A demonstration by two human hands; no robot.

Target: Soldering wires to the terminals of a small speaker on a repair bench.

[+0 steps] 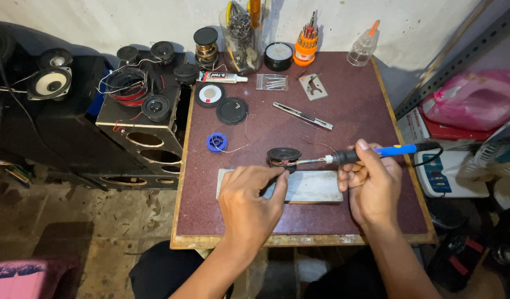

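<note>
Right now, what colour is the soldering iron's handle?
Blue with a black grip; the soldering iron shows best in the head view.

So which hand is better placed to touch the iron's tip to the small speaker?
Right, probably. The right hand grips the blue-handled soldering iron, its tip reaching the small round speaker. The left hand has its fingertips at the speaker on the pale slab, apparently steadying it.

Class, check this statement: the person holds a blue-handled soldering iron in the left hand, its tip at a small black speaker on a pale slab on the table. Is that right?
Not quite. The head view shows the soldering iron in the right hand, not the left. The left hand steadies the small black speaker on the pale slab; the rest of the statement stands.
</note>
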